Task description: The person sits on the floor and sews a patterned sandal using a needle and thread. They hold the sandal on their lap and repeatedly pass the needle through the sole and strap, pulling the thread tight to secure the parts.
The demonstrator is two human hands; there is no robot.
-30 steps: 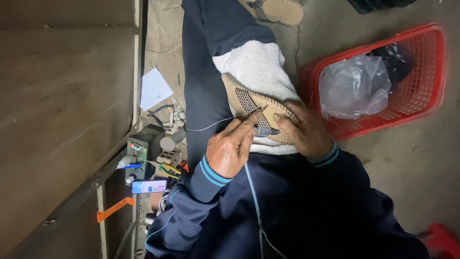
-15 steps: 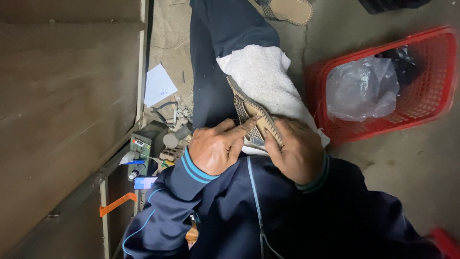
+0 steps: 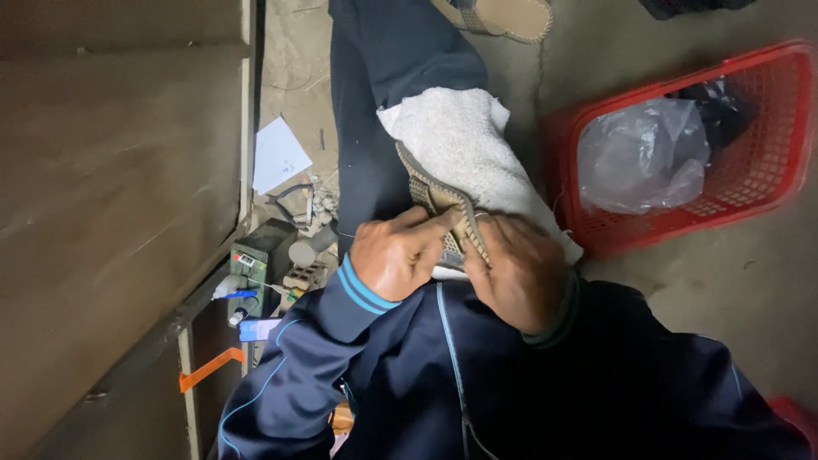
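Observation:
A tan woven shoe part (image 3: pixel 434 198) with a stitched edge lies across a white towel (image 3: pixel 464 145) on my lap. My left hand (image 3: pixel 399 255) pinches its near edge from the left, thumb pressed to the rim. Closed fingers of my right hand (image 3: pixel 515 268) grip the same piece from the right. Both hands meet over the piece, hiding its near end. I wear a dark blue jacket with light blue cuff stripes.
A red plastic basket (image 3: pixel 771 183) holding a clear plastic bag and a dark item stands on the concrete floor at right. Small tools, a tube and a white paper (image 3: pixel 279 156) lie at left beside a wooden bench (image 3: pixel 111 213). A sandal (image 3: pixel 503 15) shows at top.
My hands have closed together over the woven piece and folded it up on edge. The view has shifted slightly, with the basket now further right.

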